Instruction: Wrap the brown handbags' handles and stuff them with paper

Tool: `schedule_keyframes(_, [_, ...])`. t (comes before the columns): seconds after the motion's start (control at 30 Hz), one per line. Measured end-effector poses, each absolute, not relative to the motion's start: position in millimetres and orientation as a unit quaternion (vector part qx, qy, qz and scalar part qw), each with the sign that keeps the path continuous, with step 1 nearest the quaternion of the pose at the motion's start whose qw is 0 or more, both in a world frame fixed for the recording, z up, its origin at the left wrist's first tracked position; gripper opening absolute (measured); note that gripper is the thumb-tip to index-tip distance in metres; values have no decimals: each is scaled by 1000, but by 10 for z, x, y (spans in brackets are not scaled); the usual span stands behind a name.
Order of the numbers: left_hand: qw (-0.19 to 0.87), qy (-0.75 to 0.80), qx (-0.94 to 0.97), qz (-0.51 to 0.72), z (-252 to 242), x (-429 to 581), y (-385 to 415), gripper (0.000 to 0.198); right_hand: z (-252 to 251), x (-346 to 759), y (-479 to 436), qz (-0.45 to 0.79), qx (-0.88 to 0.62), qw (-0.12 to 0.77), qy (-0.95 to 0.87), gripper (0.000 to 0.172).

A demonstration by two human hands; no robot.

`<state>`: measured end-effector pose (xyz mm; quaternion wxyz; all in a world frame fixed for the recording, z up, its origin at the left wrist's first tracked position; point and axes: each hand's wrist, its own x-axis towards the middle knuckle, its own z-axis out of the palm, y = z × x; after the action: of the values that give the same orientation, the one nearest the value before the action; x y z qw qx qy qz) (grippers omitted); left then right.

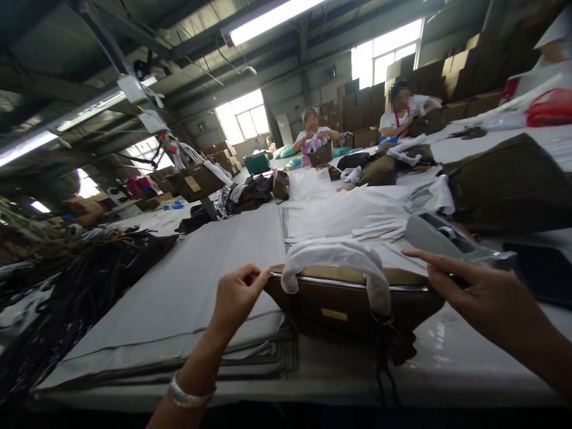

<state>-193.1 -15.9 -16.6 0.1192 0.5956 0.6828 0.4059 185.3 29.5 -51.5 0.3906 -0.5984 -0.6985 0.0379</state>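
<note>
A dark olive handbag [308,313] stands upright on the table in front of me. A silver zipper [330,280] runs along its top edge, and a small gold-coloured plate [334,314] sits on its front. White wrapping [333,250] covers the handle that arches above. At the bag's right side hangs a dark tassel-like ornament [397,344] with cords. My left hand [239,295] pinches the left top corner by the zipper's end. At the opposite corner, my right hand [478,292] holds the bag with its index finger stretched out; part of this grip is hidden.
Flat grey-white sheets [214,256] lie stacked to the left. Beyond the bag are white sheets [353,208], a grey tray-like container [442,238] and a large dark bag [509,182]. Black straps [71,304] heap at far left. Two co-workers [313,134] handle bags across the table.
</note>
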Motion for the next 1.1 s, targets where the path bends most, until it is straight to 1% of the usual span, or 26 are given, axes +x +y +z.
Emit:
schedule_keyframes(0.07, [64,690,595,408,-236,-1869,-161,28,-537,1817,254,72,-599,392,-695,48])
schedule_keyframes(0.13, [43,695,588,412,-310,-1880,-146,27,-572,1818,226,91,-610,392,-683,50])
schedule_keyframes(0.3, [93,697,560,438,-496,-2130,-38,39,-658,1897,355,128,-634,369,-668,54])
schedule_keyframes(0.4, [109,684,549,468,-562,-2154,-43,39,-644,1916,438,154,-636,397,-644,53])
schedule_keyframes(0.47, [114,669,538,501,-600,-2056,-133,38,-643,1904,372,182,-631,428,-621,59])
schedule_keyframes(0.53, [109,631,522,563,-665,-1880,-281,38,-695,1845,184,195,-613,500,-580,63])
schedule_keyframes(0.6, [94,563,533,625,-758,-1661,-436,36,-808,1718,-66,168,-560,601,-545,56])
schedule_keyframes(0.63, [83,526,552,642,-803,-1548,-496,36,-871,1632,-182,141,-523,634,-552,51])
schedule_keyframes(0.67, [68,496,577,646,-839,-1440,-537,38,-929,1538,-275,108,-489,640,-583,47])
schedule_keyframes(0.7, [44,481,600,638,-857,-1343,-557,42,-971,1443,-337,66,-469,623,-622,46])
schedule_keyframes(0.77, [-14,488,626,608,-825,-1194,-542,49,-996,1270,-356,10,-446,591,-672,51])
schedule_keyframes(0.8, [-47,499,631,592,-774,-1143,-515,49,-978,1201,-322,0,-443,583,-681,52])
schedule_keyframes(0.83, [-79,508,635,577,-704,-1107,-483,47,-947,1145,-272,1,-438,586,-682,48])
schedule_keyframes(0.93, [-150,486,657,556,-444,-1045,-399,36,-838,1037,-118,27,-409,618,-671,26])
schedule_keyframes(0.97, [-173,469,665,555,-362,-1031,-380,35,-813,1013,-85,37,-396,628,-669,22])
schedule_keyframes(1.03, [-214,432,687,543,-230,-1005,-356,38,-786,975,-51,68,-378,644,-662,21])
schedule_keyframes(1.1, [-231,399,726,510,-137,-993,-348,37,-770,969,-33,122,-370,649,-654,19])
